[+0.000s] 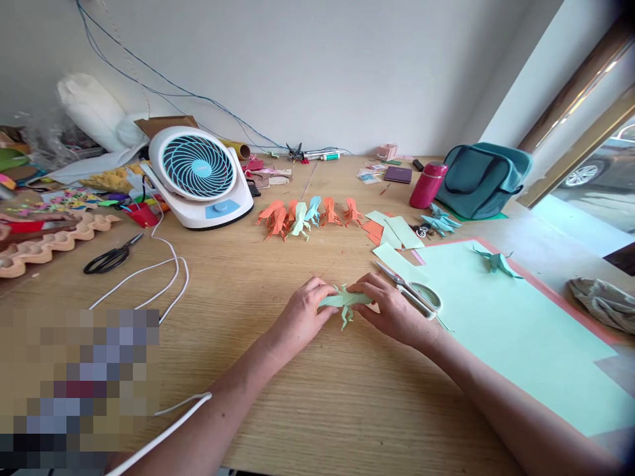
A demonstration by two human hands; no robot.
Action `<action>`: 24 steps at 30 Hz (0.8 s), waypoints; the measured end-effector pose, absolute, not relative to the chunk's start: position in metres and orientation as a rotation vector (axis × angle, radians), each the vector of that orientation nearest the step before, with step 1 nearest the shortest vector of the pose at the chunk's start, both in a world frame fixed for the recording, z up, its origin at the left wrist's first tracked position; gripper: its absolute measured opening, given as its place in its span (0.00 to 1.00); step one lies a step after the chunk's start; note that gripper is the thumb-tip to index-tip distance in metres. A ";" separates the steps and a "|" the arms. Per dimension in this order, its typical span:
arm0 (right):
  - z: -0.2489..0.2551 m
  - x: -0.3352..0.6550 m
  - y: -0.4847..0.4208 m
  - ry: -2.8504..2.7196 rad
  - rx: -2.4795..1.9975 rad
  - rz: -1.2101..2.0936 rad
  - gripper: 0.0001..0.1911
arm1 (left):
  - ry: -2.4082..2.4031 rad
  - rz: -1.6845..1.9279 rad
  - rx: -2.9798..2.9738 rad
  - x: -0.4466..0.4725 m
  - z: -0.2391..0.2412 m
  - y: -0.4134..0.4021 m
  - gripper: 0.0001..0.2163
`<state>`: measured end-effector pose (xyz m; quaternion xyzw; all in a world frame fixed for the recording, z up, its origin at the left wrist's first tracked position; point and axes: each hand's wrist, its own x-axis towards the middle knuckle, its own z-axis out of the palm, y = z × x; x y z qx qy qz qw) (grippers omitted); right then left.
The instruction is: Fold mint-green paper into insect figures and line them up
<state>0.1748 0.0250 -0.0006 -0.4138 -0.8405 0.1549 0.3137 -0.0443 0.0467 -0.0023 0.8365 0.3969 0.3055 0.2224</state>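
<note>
A pale green folded paper figure [344,303] with thin legs lies on the wooden table [278,370] between my hands. My left hand [303,311] pinches its left end, fingers closed on the paper. My right hand [391,309] grips its right end the same way. Just right of my right hand lie scissors [414,294] with pale green handles, resting on the edge of a large pale green sheet [516,330]. Beyond my hands stands a row of finished paper figures [307,217], orange, green and blue.
A white desk fan [201,175] stands at the back left, its white cable [163,271] looping over the table. Black scissors [110,258] lie left. Cut paper pieces [391,231], a red flask [427,185], a teal bag [479,180] and teal paper figures [496,261] sit right.
</note>
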 end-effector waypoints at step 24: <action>-0.009 0.176 0.025 -2.290 -1.098 0.177 0.13 | 1.093 0.804 2.360 -0.041 -0.012 0.045 0.10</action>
